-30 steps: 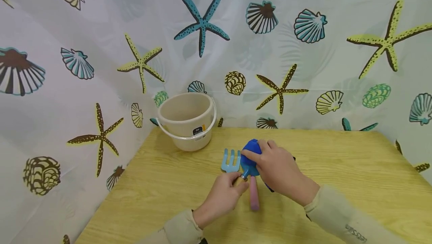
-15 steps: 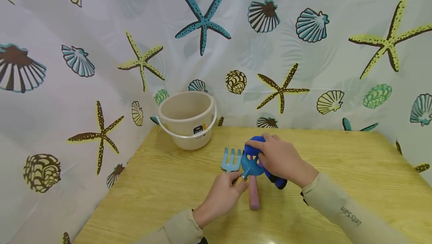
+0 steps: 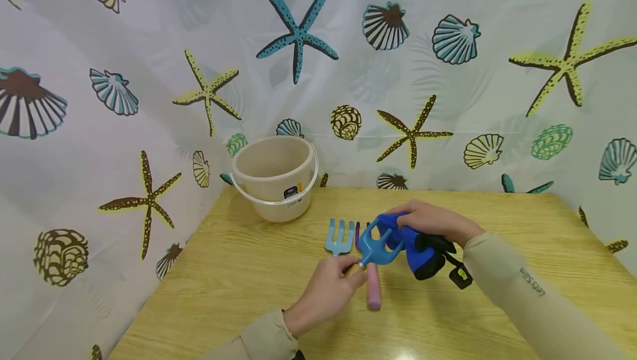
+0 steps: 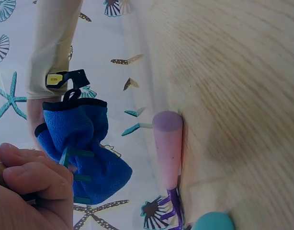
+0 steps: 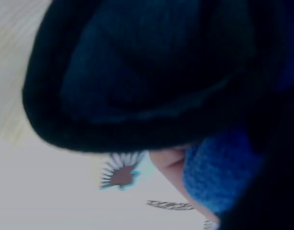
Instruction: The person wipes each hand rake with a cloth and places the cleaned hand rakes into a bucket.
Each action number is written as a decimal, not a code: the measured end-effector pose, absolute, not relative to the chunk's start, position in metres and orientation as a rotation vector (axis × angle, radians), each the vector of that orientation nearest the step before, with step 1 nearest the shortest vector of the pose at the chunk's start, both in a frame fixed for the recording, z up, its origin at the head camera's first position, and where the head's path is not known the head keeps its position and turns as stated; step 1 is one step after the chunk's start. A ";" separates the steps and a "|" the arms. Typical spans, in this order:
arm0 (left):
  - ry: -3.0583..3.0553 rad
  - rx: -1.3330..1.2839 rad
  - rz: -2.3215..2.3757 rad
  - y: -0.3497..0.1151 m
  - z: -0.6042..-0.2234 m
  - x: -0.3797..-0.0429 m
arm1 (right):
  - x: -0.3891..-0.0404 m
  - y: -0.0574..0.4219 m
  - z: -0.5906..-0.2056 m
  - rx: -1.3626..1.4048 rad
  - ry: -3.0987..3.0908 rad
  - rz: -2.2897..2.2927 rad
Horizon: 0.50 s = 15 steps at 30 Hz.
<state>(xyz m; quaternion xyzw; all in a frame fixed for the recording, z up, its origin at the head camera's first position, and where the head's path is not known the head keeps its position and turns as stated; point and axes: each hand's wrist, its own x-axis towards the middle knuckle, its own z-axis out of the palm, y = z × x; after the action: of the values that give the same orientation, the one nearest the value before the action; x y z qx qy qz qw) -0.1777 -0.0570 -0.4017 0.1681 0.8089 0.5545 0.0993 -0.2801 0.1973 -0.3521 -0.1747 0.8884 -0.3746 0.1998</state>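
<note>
My left hand grips the wooden handle of a blue hand fork, whose tines point up and to the right. In my right hand is a blue cloth mitt with black trim and a black hanging tag. The mitt's left end lies at the fork's tines; whether they touch is hard to tell. In the left wrist view the fuzzy mitt hangs behind the tines. The right wrist view is mostly filled by the mitt's dark-edged opening. My right fingertips are partly hidden by the cloth.
A light blue hand fork lies on the wooden table, left of the held fork. Beneath the held one is a purple fork with a pink handle. A beige bucket with a white handle stands at the back left. A shell-patterned curtain encloses the table.
My right hand has moved right with the mitt, off the fork's head, and the tines now show. More of the mitt and its tag have come into view. My left hand stays in place.
</note>
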 end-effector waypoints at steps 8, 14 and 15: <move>2.246 0.385 1.732 -0.058 -0.402 -0.183 | -0.261 0.203 -0.359 -0.543 2.726 -0.991; 2.154 0.332 1.830 -0.059 -0.398 -0.189 | -0.227 0.177 -0.367 -0.853 3.353 -0.394; 2.138 0.329 1.839 -0.059 -0.398 -0.189 | -0.223 0.173 -0.370 -0.905 3.420 -0.301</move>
<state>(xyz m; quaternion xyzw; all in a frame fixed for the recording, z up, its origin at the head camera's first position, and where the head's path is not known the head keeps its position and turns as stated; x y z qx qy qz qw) -0.1888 -0.0589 -0.3977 0.1144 0.7445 0.6403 0.1508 -0.2229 0.1732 -0.3695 -0.2497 0.9432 -0.0829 -0.2029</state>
